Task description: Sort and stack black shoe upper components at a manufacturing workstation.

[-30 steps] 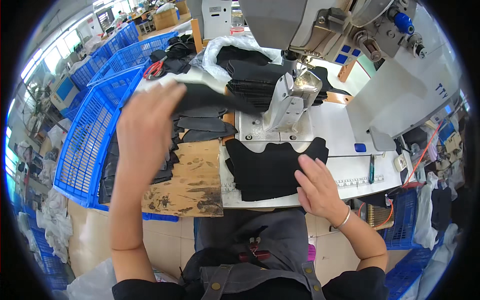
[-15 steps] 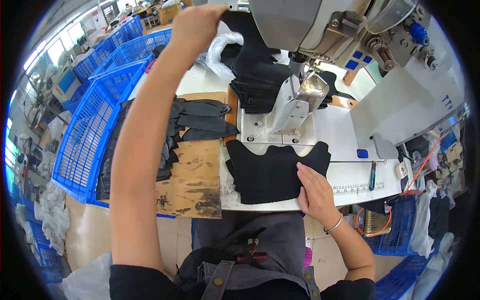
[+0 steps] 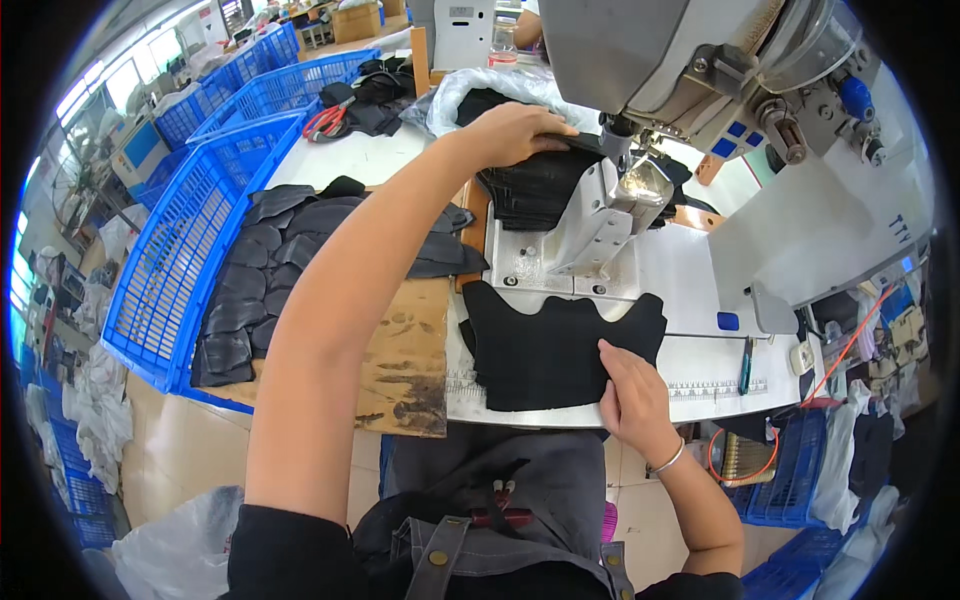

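My left hand point(image 3: 520, 136) is over the stack of black cut fabric pieces point(image 3: 535, 192) behind the sewing machine's post. Its fingers are closed on the edge of a black fabric piece point(image 3: 582, 143) on top of that stack. Close to me, a black fabric panel point(image 3: 545, 355) with a scalloped far edge lies on the white table, with another layer peeking out at its left side. My right hand point(image 3: 638, 398) rests flat on the panel's right part, fingers stretched out. The sewing machine point(image 3: 625, 185) stands beyond the panel, its needle area above the post.
Left of the table, overlapping dark curved pieces point(image 3: 260, 262) lie on a stained cardboard sheet point(image 3: 405, 345) beside a blue crate point(image 3: 175, 290). Red-handled scissors point(image 3: 326, 120) sit farther back, near a clear plastic bag point(image 3: 470, 90). A teal pen-like tool point(image 3: 746, 366) lies at right.
My left hand has come down and to the right, lowering the raised black fabric piece onto the stack. The right hand stays on the near panel.
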The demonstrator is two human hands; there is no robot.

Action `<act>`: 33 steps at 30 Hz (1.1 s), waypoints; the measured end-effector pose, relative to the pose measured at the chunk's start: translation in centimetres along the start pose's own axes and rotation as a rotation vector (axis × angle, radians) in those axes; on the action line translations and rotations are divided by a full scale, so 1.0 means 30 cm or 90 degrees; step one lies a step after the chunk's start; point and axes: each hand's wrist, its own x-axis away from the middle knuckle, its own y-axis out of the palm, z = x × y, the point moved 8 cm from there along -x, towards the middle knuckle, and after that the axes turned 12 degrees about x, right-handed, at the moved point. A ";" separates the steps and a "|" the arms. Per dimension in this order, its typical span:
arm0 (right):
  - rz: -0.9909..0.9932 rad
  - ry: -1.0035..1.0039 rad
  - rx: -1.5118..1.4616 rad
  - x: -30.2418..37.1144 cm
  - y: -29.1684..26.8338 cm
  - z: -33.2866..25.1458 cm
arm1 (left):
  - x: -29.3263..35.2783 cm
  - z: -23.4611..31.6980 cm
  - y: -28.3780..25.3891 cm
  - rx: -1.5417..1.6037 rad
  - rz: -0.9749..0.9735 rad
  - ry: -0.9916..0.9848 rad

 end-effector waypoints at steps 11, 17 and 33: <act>-0.014 0.018 -0.010 0.008 0.010 0.020 | -0.018 -0.030 0.040 0.188 -0.252 -0.228; -0.014 0.006 -0.012 0.002 0.014 0.014 | -0.053 -0.175 0.097 0.036 -0.488 -0.319; -0.007 0.015 -0.006 0.002 0.007 0.016 | -0.064 0.091 0.085 -0.083 -0.598 -0.335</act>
